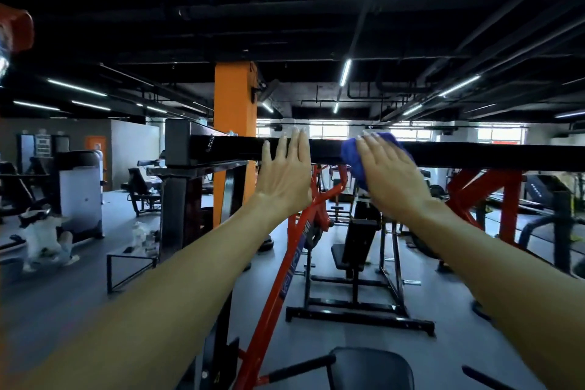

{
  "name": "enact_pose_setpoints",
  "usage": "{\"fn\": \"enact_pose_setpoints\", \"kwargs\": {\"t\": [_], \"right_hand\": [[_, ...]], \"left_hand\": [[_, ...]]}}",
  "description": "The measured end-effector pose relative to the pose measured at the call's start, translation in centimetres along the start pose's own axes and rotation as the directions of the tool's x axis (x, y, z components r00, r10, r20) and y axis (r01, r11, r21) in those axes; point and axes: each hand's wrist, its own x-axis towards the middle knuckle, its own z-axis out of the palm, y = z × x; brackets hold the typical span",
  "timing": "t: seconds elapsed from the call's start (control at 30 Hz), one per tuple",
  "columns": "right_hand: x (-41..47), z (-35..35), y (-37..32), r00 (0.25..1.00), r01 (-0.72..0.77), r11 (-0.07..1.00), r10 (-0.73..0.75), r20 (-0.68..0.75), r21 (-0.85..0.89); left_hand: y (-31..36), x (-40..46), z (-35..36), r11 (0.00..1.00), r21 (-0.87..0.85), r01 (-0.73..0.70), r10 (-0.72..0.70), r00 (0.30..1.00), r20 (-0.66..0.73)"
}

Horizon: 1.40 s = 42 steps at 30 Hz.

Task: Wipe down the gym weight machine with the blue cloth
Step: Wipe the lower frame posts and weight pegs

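The right hand [387, 168] is pressing the soft, light cloth [354, 158] flat-fingered on the stiff bar [474, 155]; the left hand [285, 168], fingers straight, is bracing beside it.

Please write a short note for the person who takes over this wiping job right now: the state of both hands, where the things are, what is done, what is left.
Left hand: open, straight fingers resting flat on the black top beam of the machine, holding nothing.
Right hand: open, pressing the blue cloth flat against the same beam, just to the right of the left hand.
Done: cannot tell from this view which parts are already wiped.
Left: probably the beam to the right, then the red frame and the seat pad below.
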Motion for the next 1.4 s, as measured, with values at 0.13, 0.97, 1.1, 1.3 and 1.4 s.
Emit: {"fn": "enact_pose_setpoints", "kwargs": {"t": [0.13,0.97,1.1,1.3,1.4], "right_hand": [[-2.3,0.5,5.2,0.991,-0.127,0.989,0.125,-0.039,-0.07],[1.4,1.5,4.7,0.991,0.03,0.994,-0.043,-0.124,-0.106],[0.4,0.8,7.8,0.989,0.128,0.987,-0.134,-0.059,-0.096],[-4.0,-0.7,17.0,0.998,-0.06,0.994,0.056,-0.038,-0.095],[-3.3,-0.5,17.3,0.991,-0.136,0.985,0.134,-0.022,-0.103]], "left_hand": [[1.1,-0.6,0.4,0.999,0.044,-0.001,0.0,1.0,0.025],[3.7,0.6,2.0,0.987,0.103,0.124,-0.118,0.991,-0.062],[4.6,0.8,1.7,0.983,0.112,0.142,-0.136,0.989,-0.061],[5.9,1.0,2.3,0.997,0.062,-0.046,0.054,0.99,-0.129],[7.6,1.4,2.1,0.991,0.007,-0.135,0.135,0.982,-0.135]]}}
